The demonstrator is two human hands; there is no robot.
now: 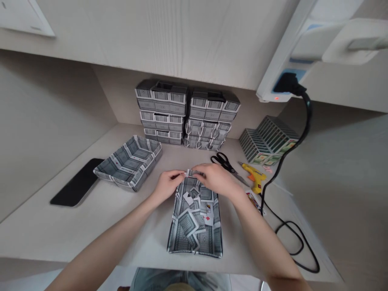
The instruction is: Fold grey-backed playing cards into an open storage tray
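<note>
Both hands, the left hand [168, 186] and the right hand [215, 180], pinch a small folded card piece [190, 173] at the far end of a card tray [217, 234] near the counter's [127, 226] front edge. A pull toward that edge might drag the tray over; tilting it would likely spill the loose cards [188, 223] inside; uneven finger pressure could crease the piece. The tray is long, grey-patterned, white-seamed; the cards overlap untidily, one showing a red diamond; the piece is pale-edged.
</note>
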